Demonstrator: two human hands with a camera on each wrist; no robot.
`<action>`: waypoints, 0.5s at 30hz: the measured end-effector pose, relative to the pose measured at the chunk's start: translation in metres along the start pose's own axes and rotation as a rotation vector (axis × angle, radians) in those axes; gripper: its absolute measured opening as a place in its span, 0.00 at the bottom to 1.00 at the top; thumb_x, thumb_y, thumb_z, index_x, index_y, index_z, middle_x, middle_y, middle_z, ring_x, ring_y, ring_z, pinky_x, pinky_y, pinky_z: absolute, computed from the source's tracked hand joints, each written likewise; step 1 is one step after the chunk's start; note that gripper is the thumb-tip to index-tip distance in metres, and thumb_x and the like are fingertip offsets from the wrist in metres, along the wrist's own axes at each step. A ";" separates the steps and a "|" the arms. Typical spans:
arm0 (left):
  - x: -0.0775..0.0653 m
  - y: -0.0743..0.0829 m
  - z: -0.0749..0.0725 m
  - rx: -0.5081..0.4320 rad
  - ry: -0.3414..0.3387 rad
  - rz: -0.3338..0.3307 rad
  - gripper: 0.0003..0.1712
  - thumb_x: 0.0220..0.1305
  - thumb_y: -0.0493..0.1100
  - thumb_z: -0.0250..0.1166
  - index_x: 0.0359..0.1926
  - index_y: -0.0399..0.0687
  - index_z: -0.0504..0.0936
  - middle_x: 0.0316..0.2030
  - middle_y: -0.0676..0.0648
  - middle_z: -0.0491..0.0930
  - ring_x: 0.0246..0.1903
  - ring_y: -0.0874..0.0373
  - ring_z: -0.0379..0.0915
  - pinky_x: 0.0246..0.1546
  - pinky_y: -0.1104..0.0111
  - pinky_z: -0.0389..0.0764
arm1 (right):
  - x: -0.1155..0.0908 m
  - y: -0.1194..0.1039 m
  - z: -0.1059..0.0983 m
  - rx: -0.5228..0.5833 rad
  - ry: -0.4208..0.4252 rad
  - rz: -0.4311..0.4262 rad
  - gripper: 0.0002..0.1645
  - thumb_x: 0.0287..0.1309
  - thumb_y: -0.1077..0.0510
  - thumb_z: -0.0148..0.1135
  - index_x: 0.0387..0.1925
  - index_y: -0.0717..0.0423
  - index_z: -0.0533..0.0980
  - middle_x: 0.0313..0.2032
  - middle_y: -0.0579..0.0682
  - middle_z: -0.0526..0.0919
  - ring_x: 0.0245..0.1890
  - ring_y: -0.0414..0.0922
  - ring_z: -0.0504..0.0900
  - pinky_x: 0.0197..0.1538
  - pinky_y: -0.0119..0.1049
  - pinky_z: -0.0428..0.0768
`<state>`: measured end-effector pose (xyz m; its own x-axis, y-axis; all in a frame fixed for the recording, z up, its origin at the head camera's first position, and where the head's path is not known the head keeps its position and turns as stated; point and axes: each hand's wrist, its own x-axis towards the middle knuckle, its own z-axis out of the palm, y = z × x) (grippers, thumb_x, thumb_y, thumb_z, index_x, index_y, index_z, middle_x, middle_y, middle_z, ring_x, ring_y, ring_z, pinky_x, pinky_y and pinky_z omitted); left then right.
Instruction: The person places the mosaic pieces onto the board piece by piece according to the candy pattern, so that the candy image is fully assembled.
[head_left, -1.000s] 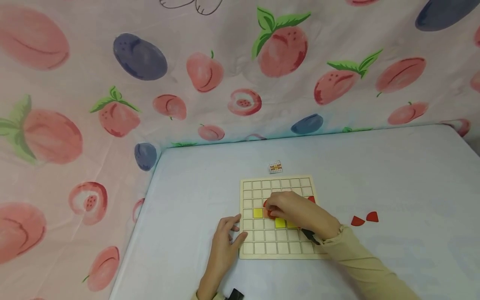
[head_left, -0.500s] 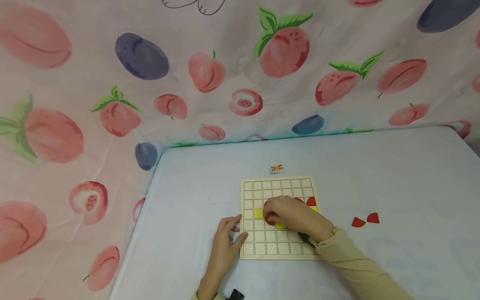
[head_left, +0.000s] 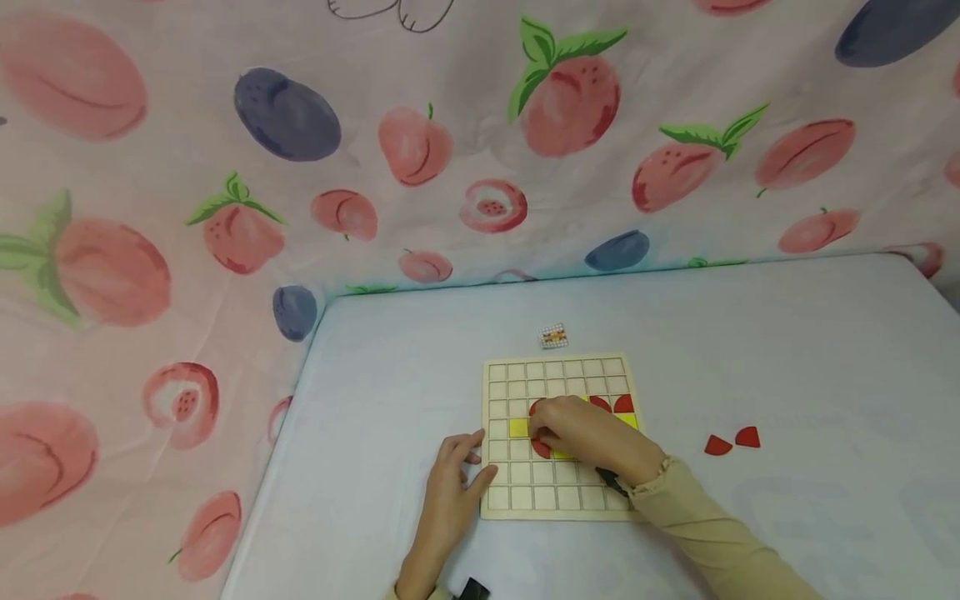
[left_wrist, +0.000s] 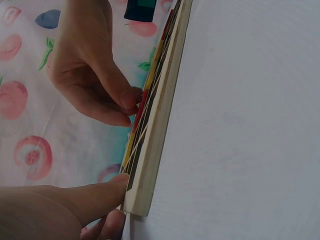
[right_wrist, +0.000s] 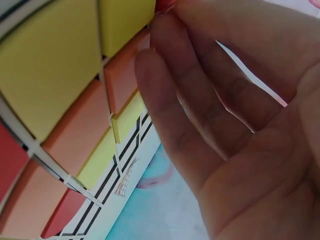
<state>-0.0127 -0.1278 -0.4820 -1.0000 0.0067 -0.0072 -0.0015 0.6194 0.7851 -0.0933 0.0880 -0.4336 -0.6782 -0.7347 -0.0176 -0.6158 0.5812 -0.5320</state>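
A pale wooden grid board lies on the table, with yellow, orange and red tiles in its cells. My left hand rests at the board's left edge; in the left wrist view the thumb touches the rim near a corner. Over the left-middle cells bends my right hand, its fingertips at a red quarter-circle tile that lies low against the grid. The thumb and fingers seem to pinch it, though they cover part of it. A yellow square tile shows just left of these fingertips.
Two loose red quarter-circle tiles lie on the white table right of the board. A small patterned card sits beyond its far edge. Fruit-printed cloth rises behind and at the left.
The red quarter-circle tile has moved slightly toward the near side and now lies in its cell. My right hand has shifted a little with it. The left hand has stayed at the board's edge.
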 end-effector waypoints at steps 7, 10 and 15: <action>0.001 -0.003 0.001 0.001 0.025 0.053 0.27 0.59 0.37 0.72 0.61 0.43 0.78 0.49 0.50 0.76 0.40 0.62 0.71 0.36 0.74 0.71 | -0.001 -0.002 0.000 -0.013 -0.019 0.015 0.05 0.53 0.59 0.75 0.30 0.53 0.84 0.26 0.40 0.78 0.27 0.36 0.71 0.36 0.29 0.76; 0.001 -0.001 0.000 -0.003 0.009 0.028 0.28 0.60 0.37 0.72 0.61 0.43 0.78 0.49 0.51 0.75 0.41 0.62 0.71 0.37 0.74 0.71 | -0.001 -0.002 0.001 -0.031 -0.016 0.003 0.06 0.52 0.59 0.76 0.29 0.53 0.83 0.27 0.40 0.77 0.27 0.36 0.71 0.36 0.29 0.76; 0.001 -0.001 0.000 0.002 0.015 0.028 0.28 0.59 0.36 0.72 0.61 0.42 0.78 0.49 0.50 0.76 0.40 0.63 0.71 0.36 0.74 0.71 | -0.001 -0.001 0.002 -0.033 -0.015 -0.009 0.06 0.51 0.59 0.76 0.29 0.53 0.83 0.27 0.41 0.77 0.28 0.36 0.70 0.36 0.29 0.75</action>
<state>-0.0133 -0.1282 -0.4831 -0.9996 0.0124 0.0240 0.0265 0.6207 0.7836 -0.0915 0.0879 -0.4348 -0.6663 -0.7452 -0.0259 -0.6351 0.5853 -0.5040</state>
